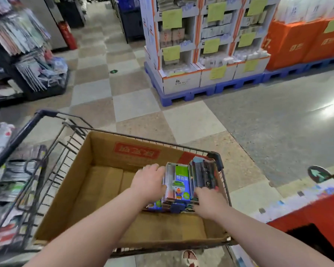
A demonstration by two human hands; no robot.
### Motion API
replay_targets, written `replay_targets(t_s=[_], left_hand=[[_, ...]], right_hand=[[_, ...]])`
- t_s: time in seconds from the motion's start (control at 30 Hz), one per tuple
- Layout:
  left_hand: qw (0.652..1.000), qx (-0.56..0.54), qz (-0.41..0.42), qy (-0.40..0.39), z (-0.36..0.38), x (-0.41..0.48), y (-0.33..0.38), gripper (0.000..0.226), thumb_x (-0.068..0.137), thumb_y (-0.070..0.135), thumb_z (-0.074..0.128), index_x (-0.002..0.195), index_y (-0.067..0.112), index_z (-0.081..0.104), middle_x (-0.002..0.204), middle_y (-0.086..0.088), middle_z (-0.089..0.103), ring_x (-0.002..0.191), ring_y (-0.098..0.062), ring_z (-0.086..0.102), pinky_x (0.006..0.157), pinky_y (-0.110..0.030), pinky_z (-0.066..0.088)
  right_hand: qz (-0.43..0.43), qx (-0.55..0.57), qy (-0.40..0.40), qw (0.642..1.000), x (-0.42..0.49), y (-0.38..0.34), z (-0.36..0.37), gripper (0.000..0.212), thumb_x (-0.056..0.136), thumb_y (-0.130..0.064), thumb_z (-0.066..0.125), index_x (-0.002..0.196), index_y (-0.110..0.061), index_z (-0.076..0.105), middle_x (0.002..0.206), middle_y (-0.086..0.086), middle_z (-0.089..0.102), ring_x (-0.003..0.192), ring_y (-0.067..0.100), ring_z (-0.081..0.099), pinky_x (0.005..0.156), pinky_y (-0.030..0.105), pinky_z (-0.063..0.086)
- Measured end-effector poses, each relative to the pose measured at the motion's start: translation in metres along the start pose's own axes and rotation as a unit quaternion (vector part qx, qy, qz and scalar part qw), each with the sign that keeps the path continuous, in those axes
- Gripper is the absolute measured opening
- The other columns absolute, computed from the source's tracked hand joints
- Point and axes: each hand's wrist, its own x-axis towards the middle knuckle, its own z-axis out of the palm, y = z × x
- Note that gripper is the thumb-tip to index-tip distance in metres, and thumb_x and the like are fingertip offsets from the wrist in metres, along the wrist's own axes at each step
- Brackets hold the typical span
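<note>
A wire shopping cart (pixel 52 151) holds an open cardboard box (pixel 96 160). A stack of flat product packs (pixel 181 186) with a green and blue front sits at the box's right side. My left hand (pixel 148 183) grips the stack's left edge, fingers curled over its top. My right hand (pixel 207 201) holds the stack's near right corner, fingers bent around it. More dark packs (pixel 204 175) stand upright against the box's right wall.
Racks of hanging packets (pixel 21 35) line the left. Display cartons on blue pallets (pixel 201 54) and orange boxes (pixel 301 43) stand ahead on the right. A red fire extinguisher (pixel 68 35) stands far left. A red display (pixel 316 214) is close on my right. Tiled floor lies ahead.
</note>
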Motion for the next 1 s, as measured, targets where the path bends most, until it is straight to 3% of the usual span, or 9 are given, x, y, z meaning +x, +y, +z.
replay_targets(t_s=[0.13,0.3,0.6,0.77,1.0], left_hand=[[0.999,-0.022,-0.022,0.008,-0.011,0.043,-0.004,0.063,0.093,0.038,0.05,0.148,0.019,0.027,0.152,-0.003,0.031,0.138,-0.024,0.032,0.11,-0.04,0.034],[0.997,-0.042,-0.059,0.004,-0.003,0.085,-0.017,0.064,0.093,0.039,0.047,0.15,0.019,0.024,0.154,-0.003,0.028,0.137,-0.024,0.033,0.109,-0.04,0.035],[0.974,-0.061,-0.164,-0.144,0.073,0.118,-0.047,0.069,0.092,0.041,0.052,0.15,0.019,0.023,0.152,-0.005,0.031,0.134,-0.028,0.038,0.106,-0.04,0.038],[0.936,-0.127,-0.244,-0.22,0.119,0.12,-0.061,0.072,0.091,0.039,0.054,0.151,0.017,0.02,0.147,-0.008,0.036,0.131,-0.028,0.041,0.106,-0.041,0.039],[0.875,-0.238,-0.348,-0.237,0.158,0.13,-0.07,0.09,0.083,0.038,0.067,0.152,0.018,0.013,0.141,-0.013,0.04,0.127,-0.031,0.045,0.107,-0.042,0.039]], right_hand=[[-0.009,-0.009,-0.054,0.998,0.036,0.015,0.01,0.039,0.091,-0.036,0.055,0.126,-0.02,0.048,0.128,0.007,0.053,0.118,0.031,0.052,0.099,0.041,0.04],[-0.026,0.018,-0.106,0.994,0.083,0.022,0.021,0.036,0.091,-0.025,0.052,0.126,-0.015,0.049,0.129,0.01,0.052,0.12,0.029,0.051,0.095,0.037,0.046],[-0.02,0.166,-0.165,0.972,0.161,0.006,0.05,0.048,0.091,-0.022,0.055,0.135,-0.008,0.042,0.143,0.015,0.035,0.125,0.031,0.048,0.101,0.032,0.04],[0.042,0.233,-0.18,0.955,0.183,0.003,0.071,0.075,0.094,-0.024,0.054,0.152,-0.005,0.011,0.159,0.02,0.001,0.146,0.032,0.018,0.115,0.032,0.022],[0.055,0.228,-0.158,0.959,0.185,-0.005,0.097,0.081,0.096,-0.033,0.049,0.155,-0.012,-0.002,0.16,0.014,-0.014,0.148,0.031,-0.008,0.12,0.038,0.008]])
